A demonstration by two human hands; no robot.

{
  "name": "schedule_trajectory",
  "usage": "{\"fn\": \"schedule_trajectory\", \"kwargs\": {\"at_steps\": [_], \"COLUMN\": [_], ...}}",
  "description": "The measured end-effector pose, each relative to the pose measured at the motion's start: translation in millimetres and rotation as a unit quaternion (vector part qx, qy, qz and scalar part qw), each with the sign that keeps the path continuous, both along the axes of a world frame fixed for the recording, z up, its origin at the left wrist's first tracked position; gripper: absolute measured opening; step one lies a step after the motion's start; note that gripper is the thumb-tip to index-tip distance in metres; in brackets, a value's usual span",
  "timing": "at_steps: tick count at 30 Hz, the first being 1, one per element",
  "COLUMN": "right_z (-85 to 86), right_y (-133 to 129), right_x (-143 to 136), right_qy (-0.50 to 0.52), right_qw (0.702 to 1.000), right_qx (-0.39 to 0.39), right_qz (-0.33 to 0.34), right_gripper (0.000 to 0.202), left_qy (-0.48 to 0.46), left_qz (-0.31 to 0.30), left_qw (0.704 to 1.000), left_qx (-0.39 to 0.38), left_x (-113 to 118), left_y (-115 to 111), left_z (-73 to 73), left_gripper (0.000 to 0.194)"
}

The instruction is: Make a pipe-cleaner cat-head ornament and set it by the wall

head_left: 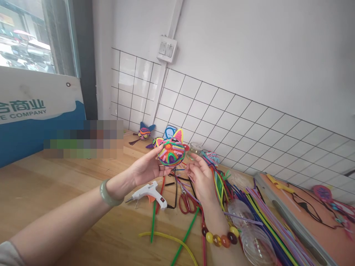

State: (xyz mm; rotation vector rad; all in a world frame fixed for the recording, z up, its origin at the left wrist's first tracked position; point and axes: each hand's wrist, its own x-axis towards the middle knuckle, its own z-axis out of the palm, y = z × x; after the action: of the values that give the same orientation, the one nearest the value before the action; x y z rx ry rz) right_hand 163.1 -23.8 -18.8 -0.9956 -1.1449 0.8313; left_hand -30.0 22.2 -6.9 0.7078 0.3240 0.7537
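- Two hands meet over the wooden table [55, 192], and we place everything else relative to the white glue gun [148, 193] lying on it.
- Up and left of the glue gun, our left hand [145, 168] cups the pipe-cleaner cat face [172, 151] from behind, fingers curled round its edge, lifted clear of the table so its front faces us.
- Right of the glue gun, our right hand [201, 175] hangs half open just beside the cat face; we cannot tell whether it pinches a strand.
- Far behind the glue gun, a smaller blue-eared figure [144, 132] sits against the tiled wall [222, 111].
- Just right of the glue gun lie red scissors [187, 202], under the right wrist.
- Further right, loose pipe cleaners [263, 214] crowd the table, leaving little bare room on that side.
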Motion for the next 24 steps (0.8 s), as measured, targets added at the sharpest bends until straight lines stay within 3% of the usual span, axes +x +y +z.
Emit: {"fn": "schedule_trajectory", "kwargs": {"at_steps": [3,7,20,24], "right_z": [1.9,5.4,18.5,15.9], "right_y": [-2.2,-6.8,-17.5,-17.8], "right_x": [-1.4,-6.3,-12.1,-9.8], "right_qy": [-0.021,-0.043,-0.080,-0.061], "right_qw": [1.000,0.998,0.996,0.998], "right_qx": [-0.010,-0.021,-0.023,-0.013], "right_qz": [0.013,0.027,0.025,0.025], "right_gripper": [0.011,0.006,0.026,0.047], "left_qy": [-0.021,-0.028,-0.029,-0.026], "left_qz": [-0.019,-0.020,-0.030,-0.030], "left_qw": [1.000,0.999,0.999,0.999], "left_qx": [-0.012,-0.009,-0.011,-0.020], "left_x": [-0.8,-0.7,0.2,0.3], "left_y": [0.3,-0.1,-2.7,-5.2], "left_z": [1.3,2.6,5.1,7.3], "left_gripper": [0.053,0.056,0.056,0.058]}}
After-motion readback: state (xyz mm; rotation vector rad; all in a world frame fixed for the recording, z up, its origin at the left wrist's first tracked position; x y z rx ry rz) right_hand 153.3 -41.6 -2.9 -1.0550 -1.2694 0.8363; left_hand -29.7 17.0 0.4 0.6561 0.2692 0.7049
